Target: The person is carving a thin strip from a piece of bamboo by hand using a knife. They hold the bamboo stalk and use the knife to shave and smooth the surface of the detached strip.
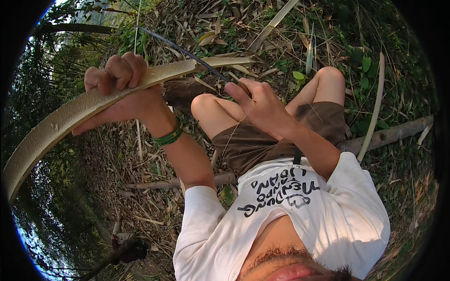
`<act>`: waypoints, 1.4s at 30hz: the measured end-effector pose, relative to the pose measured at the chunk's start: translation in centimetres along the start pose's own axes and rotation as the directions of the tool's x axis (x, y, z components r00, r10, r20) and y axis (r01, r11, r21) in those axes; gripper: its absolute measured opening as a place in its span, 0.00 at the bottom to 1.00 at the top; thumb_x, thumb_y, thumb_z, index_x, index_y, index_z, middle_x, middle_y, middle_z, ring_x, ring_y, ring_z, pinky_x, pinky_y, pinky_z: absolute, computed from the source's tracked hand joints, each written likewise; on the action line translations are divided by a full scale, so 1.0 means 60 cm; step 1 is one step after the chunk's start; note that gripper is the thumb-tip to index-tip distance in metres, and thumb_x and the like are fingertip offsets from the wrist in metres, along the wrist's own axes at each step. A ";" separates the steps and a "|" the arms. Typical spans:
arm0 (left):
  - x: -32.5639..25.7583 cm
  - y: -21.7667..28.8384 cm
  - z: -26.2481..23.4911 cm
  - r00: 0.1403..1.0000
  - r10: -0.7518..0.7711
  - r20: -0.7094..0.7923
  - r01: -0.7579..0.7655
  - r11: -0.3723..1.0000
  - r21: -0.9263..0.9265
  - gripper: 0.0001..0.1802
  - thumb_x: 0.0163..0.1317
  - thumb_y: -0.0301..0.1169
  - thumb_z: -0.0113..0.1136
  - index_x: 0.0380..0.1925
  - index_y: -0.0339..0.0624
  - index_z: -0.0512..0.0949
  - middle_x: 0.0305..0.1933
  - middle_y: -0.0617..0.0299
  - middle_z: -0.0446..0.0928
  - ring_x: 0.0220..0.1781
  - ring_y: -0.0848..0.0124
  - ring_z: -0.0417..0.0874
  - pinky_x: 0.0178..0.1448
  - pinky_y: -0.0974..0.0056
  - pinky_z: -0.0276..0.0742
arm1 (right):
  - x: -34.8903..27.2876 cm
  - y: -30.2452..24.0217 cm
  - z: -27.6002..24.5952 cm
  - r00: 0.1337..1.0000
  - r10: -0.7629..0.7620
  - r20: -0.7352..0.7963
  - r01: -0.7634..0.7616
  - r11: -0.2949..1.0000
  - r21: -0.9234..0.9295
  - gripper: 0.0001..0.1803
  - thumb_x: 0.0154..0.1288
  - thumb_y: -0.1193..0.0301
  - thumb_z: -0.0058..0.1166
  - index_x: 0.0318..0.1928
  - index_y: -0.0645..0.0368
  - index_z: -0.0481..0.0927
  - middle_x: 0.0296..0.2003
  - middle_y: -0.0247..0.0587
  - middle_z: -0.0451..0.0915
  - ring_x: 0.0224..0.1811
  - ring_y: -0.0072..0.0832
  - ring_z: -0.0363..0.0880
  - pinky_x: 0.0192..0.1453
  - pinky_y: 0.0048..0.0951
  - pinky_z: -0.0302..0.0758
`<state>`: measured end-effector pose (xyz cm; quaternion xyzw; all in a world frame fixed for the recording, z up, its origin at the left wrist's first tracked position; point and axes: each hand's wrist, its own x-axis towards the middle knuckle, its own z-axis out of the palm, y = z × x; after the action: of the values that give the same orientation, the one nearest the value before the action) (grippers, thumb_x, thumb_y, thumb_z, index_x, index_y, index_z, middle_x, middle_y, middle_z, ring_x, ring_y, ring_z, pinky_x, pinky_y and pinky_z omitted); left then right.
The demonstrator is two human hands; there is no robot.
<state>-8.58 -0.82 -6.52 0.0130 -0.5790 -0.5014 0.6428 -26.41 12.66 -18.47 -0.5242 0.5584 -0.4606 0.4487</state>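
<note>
My left hand (119, 89) grips a long curved split strip of pale bamboo (61, 119) that runs from the lower left edge up to a tip near the middle top. My right hand (260, 103) is closed around the handle of a long dark blade (187, 54). The blade points up and left and crosses over the bamboo strip close to its far end. A green band sits on my left wrist. My bare knees and brown shorts (262, 138) lie just beyond the hands.
Dry leaves, husks and stalks cover the ground (234, 28). A thick fallen branch (389, 136) lies at the right, with a thin pale cane (375, 107) leaning across it. Another stick (154, 185) lies under my left arm. Green foliage fills the left rim.
</note>
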 end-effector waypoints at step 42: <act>0.037 0.480 0.108 0.677 0.736 -0.030 -0.314 0.325 0.892 0.51 0.51 0.86 0.14 0.23 0.44 0.59 0.15 0.64 0.50 0.17 0.74 0.45 0.20 0.68 0.44 | -0.019 0.174 -0.017 0.992 0.094 -0.087 -0.083 0.989 0.122 0.29 0.75 0.45 0.49 0.30 0.60 0.75 0.16 0.29 0.70 0.17 0.16 0.66 0.21 0.23 0.63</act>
<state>4.26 15.71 14.46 0.2327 -0.5527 0.1003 0.7939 -29.13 14.09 -28.56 -0.4495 0.5733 -0.4961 0.4724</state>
